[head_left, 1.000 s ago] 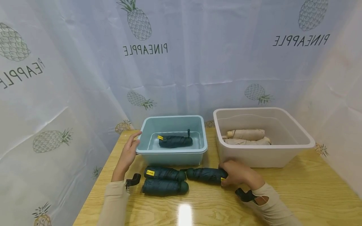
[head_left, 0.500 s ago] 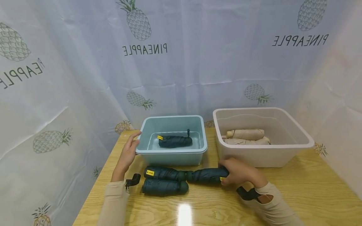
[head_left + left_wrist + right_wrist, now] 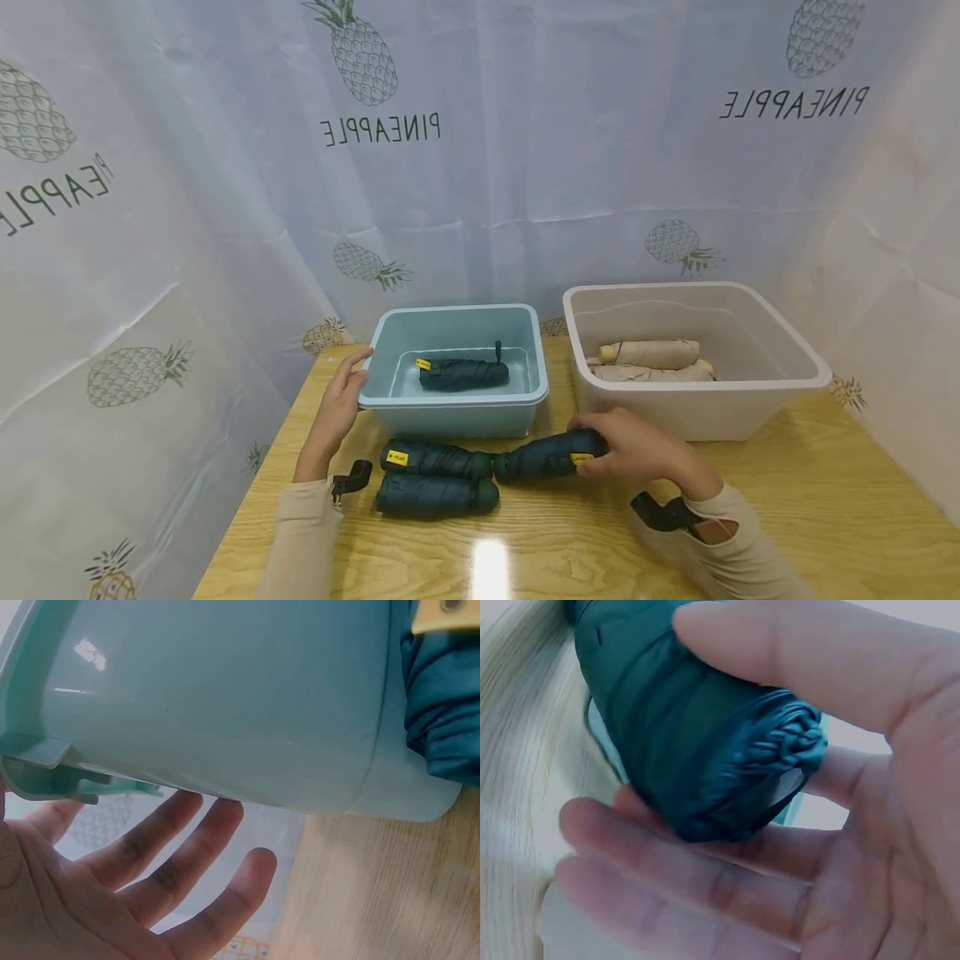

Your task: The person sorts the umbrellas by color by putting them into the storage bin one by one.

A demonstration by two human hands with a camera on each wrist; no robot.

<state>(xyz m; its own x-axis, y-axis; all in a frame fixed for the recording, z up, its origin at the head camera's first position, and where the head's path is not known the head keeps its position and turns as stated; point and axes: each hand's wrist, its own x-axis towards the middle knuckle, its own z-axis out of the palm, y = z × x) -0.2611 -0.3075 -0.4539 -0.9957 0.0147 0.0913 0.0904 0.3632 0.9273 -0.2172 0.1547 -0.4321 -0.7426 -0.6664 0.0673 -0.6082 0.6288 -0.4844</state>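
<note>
Head view. Right hand (image 3: 630,446): gripping the tagged end of a dark green folded fabric umbrella (image 3: 543,457) before a cream rectangular plastic bin (image 3: 663,414). Compared with half a second ago, that end is sitting higher, the umbrella tilting rather than lying level, and its yellow tag (image 3: 582,458) is showing more fully. The far end is staying low near the wooden table (image 3: 562,550); lifting appears to be only beginning. Left hand (image 3: 339,410): resting at the left rim of a pale blue rectangular plastic bin (image 3: 453,422), unchanged, presumably steadying it. Blue bin contents: one dark green umbrella (image 3: 461,375). Cream bin contents: two beige folded umbrellas (image 3: 651,355). Two further dark green umbrellas (image 3: 433,497) are lying side by side before the blue bin, the rear one's round end just beside the held umbrella; contact cannot be told.

Left wrist view. Fingers are standing apart, two tips touching the blue bin's outer wall, none clamping.

Right wrist view. Thumb is pressing one side of the umbrella's gathered end, fingers supporting the opposite side; the lower fingers are blurring.
</note>
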